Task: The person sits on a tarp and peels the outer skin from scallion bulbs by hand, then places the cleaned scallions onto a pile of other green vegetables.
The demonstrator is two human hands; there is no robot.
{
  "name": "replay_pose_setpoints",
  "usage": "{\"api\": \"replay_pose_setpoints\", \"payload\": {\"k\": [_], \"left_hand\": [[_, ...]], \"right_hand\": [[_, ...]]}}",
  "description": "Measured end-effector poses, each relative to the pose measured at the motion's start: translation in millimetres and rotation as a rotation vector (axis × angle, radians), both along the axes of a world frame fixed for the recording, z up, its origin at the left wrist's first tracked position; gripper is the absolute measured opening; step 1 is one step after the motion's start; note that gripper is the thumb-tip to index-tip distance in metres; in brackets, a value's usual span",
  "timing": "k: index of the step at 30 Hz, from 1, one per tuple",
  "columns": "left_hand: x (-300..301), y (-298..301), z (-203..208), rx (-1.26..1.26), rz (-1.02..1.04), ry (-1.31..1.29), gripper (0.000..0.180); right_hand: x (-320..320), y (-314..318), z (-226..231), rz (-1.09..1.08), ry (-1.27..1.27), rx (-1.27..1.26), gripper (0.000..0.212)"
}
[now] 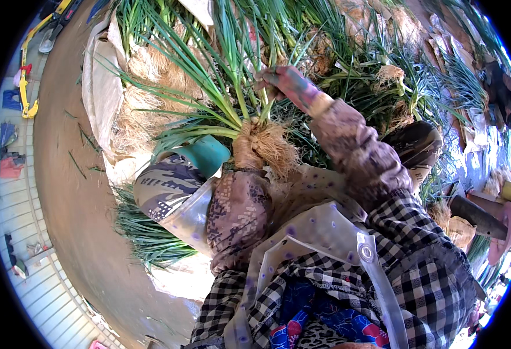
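A bunch of green onions (241, 104) with long green leaves and shaggy pale roots stands in front of me, leaves pointing away. My left hand (245, 150) is closed round its lower end, and the roots (276, 148) spill over to the right, partly hiding the fingers. Higher up, my stained right hand (293, 87) pinches a stalk at the bunch's right side. Its fingertips are bent and close together around that stalk. A teal-green piece (206, 156) lies over my left knee, just left of the left wrist.
Heaps of rooted green onions (162, 75) lie ahead on a pale sheet (101, 87). More leafy plants (348, 64) spread to the right. Another bundle (151, 230) lies beside my left leg. Brown floor (69, 174) runs along the left, with a yellow-handled tool (29, 107) beyond it.
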State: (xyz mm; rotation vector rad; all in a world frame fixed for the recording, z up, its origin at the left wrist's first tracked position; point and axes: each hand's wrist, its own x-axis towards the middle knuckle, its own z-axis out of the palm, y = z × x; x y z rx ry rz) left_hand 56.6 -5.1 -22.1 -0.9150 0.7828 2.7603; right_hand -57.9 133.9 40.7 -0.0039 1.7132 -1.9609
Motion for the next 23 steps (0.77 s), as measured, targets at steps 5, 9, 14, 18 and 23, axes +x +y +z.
{"api": "replay_pose_setpoints", "payload": {"k": [5, 9, 14, 18, 23], "left_hand": [[-7, 12, -2, -0.089, -0.149, -0.050, 0.026], [-6, 3, -24, 0.062, -0.025, -0.037, 0.031], [-14, 0, -11, 0.025, 0.144, -0.060, 0.022], [-17, 11, -5, 0.001, 0.147, -0.070, 0.024], [-22, 18, -8, -0.020, 0.072, -0.007, 0.028]], "right_hand": [[-54, -36, -53, 0.057, -0.100, -0.015, 0.018], [-36, -35, -47, -0.122, -0.043, -0.015, 0.017], [44, 12, 15, -0.209, 0.019, -0.238, 0.015], [28, 122, 19, -0.662, 0.211, -0.334, 0.019], [8, 216, -29, -0.519, 0.260, 1.295, 0.049]]}}
